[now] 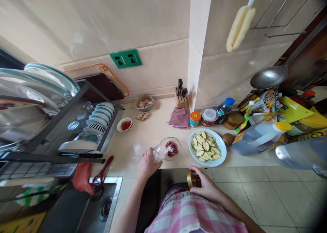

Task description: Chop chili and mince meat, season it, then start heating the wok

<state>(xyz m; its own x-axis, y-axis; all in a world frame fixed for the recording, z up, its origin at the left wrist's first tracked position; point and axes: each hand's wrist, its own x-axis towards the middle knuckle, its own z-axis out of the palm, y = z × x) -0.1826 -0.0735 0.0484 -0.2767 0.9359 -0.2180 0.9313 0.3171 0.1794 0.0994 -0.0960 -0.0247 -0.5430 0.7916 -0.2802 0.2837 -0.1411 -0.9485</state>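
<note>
My left hand (149,163) is closed on a clear, see-through container with white contents (159,151), tipped at the left side of a glass bowl (179,145). Inside that bowl lies red chopped meat (171,149) with white powder on top. Off the counter's front edge, close to my apron, my right hand (204,183) grips a small jar (192,178) with a gold lid and dark contents; it lies on its side. Right of the glass bowl stands a pale blue plate of sliced green vegetable (206,146).
Left on the counter are a bowl of red chopped pieces (125,124), a bowl of pale pieces (144,103), ginger (143,116) and a dish rack (89,124). Farther right stand a knife block (181,100), a folded cloth (178,118), jars (209,116) and a large jug (258,137).
</note>
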